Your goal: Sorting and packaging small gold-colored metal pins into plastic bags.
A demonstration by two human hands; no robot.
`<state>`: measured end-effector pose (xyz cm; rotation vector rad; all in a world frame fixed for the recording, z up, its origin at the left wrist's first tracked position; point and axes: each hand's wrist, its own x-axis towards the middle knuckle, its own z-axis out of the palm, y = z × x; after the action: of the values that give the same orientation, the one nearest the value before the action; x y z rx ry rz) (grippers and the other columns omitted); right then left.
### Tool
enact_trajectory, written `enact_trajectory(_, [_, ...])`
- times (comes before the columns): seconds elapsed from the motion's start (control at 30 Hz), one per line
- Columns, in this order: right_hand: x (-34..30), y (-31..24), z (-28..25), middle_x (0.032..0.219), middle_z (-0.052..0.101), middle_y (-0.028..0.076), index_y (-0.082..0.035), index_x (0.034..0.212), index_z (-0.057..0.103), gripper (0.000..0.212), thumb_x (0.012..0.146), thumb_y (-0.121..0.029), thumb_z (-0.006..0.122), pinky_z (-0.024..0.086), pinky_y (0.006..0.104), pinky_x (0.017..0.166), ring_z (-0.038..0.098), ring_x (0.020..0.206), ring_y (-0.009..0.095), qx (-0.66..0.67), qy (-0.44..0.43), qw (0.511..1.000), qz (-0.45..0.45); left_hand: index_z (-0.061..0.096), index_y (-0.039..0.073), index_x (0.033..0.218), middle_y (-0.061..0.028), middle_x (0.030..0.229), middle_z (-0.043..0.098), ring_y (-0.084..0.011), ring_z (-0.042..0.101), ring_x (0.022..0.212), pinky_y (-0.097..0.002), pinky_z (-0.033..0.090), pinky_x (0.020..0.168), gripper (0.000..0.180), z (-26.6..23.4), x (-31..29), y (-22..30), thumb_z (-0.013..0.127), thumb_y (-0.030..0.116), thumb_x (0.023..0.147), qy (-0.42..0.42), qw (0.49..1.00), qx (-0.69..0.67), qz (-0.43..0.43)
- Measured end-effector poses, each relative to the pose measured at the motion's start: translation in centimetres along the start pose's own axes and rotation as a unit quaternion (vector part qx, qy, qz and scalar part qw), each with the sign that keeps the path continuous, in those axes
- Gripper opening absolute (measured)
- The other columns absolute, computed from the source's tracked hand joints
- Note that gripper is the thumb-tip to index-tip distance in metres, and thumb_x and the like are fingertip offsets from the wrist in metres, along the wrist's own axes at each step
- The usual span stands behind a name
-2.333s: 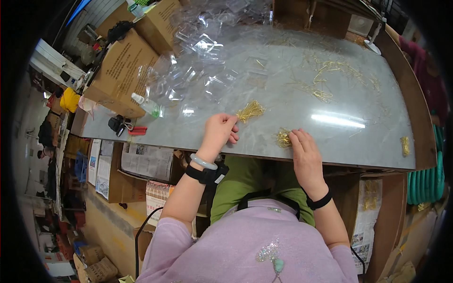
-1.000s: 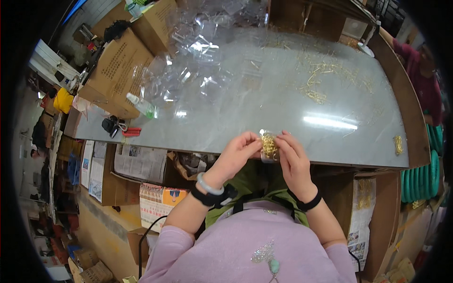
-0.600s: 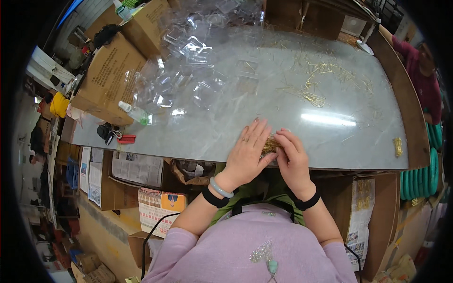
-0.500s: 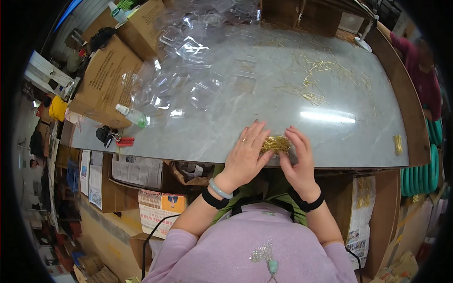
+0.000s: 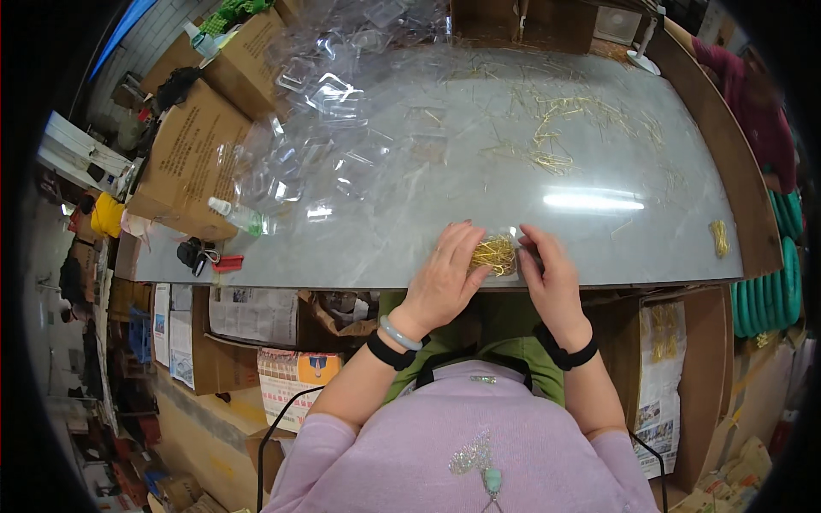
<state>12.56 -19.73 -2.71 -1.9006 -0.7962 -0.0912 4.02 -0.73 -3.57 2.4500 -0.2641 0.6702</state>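
Note:
A bundle of thin gold wire hooks (image 5: 493, 256) lies near the front edge of the table, between my two hands. Clear plastic shows around its edge, apparently a small box or tray. My left hand (image 5: 442, 275) grips the left end, thumb on the near side and fingers on the far side. My right hand (image 5: 552, 275) is at the right end, thumb and fingers apart, fingertips close to the plastic; whether they touch it is hard to see. Loose gold wire hooks (image 5: 554, 161) are scattered farther back on the grey table (image 5: 385, 252).
Clear plastic boxes (image 5: 329, 103) pile up at the back left, beside cardboard boxes (image 5: 184, 162). A spray bottle (image 5: 239, 216) and a red-handled tool (image 5: 228, 263) lie left. Another gold hook bundle (image 5: 720, 238) sits at the right edge. A person (image 5: 753, 111) stands beyond the right board.
My right hand has shifted slightly right, away from the bundle, its fingers a little blurred. More of the gold hooks and the clear plastic shows now. My left hand stays at the left end.

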Motion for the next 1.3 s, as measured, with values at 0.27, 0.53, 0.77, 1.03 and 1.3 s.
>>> enact_trajectory(0.27, [0.9, 0.1, -0.1, 0.096, 0.066, 0.014, -0.002, 0.119, 0.062, 0.026, 0.093, -0.001, 0.063, 0.051, 0.0362, 0.073, 0.064, 0.085, 0.027, 0.095, 0.012, 0.993, 0.062, 0.044, 0.000, 0.139, -0.0238, 0.136, 0.051, -0.0444, 0.048, 0.127, -0.0482, 0.042, 0.108, 0.055, 0.3, -0.1, -0.3, 0.068, 0.019, 0.093, 0.000, 0.999, 0.047, 0.022])
enact_trajectory(0.53, [0.3, 0.6, 1.4, 0.100, 0.068, 0.013, -0.002, 0.121, 0.062, 0.029, 0.092, -0.006, 0.067, 0.052, 0.0380, 0.077, 0.065, 0.088, 0.027, 0.050, 0.056, 0.997, -0.034, 0.045, 0.003, 0.137, -0.0214, 0.135, 0.050, -0.0428, 0.050, 0.125, -0.0470, 0.045, 0.103, 0.052, 0.6, -0.1, -0.5, 0.067, 0.022, 0.095, 0.001, 0.999, 0.034, 0.004])
enact_trajectory(0.77, [-1.4, -0.3, 1.9, 0.119, 0.067, 0.017, -0.002, 0.128, 0.060, 0.034, 0.095, -0.010, 0.064, 0.046, 0.0471, 0.095, 0.059, 0.108, 0.039, 0.003, 0.045, 0.999, 0.019, 0.046, 0.003, 0.135, -0.0209, 0.133, 0.052, -0.0426, 0.052, 0.122, -0.0464, 0.048, 0.099, 0.049, 0.6, 0.1, -0.3, 0.066, 0.022, 0.095, -0.005, 1.000, 0.024, -0.008])
enact_trajectory(1.03, [-1.0, -1.0, 2.2, 0.125, 0.064, 0.020, -0.001, 0.136, 0.056, 0.038, 0.099, -0.010, 0.059, 0.038, 0.0484, 0.110, 0.050, 0.131, 0.042, -0.085, -0.009, 0.991, -0.100, 0.050, 0.000, 0.132, -0.0213, 0.131, 0.054, -0.0432, 0.051, 0.124, -0.0476, 0.045, 0.104, 0.049, 0.4, -0.2, -0.5, 0.069, 0.018, 0.091, 0.002, 0.999, 0.026, 0.031])
enact_trajectory(1.3, [0.1, -0.7, 1.5, 0.120, 0.064, 0.018, -0.003, 0.128, 0.060, 0.033, 0.095, -0.006, 0.064, 0.046, 0.0445, 0.100, 0.056, 0.121, 0.038, -0.081, -0.012, 0.993, -0.082, 0.054, 0.000, 0.131, -0.0190, 0.129, 0.057, -0.0424, 0.050, 0.127, -0.0481, 0.044, 0.106, 0.050, -0.1, -0.2, -0.1, 0.072, 0.017, 0.088, -0.014, 1.000, -0.013, 0.003])
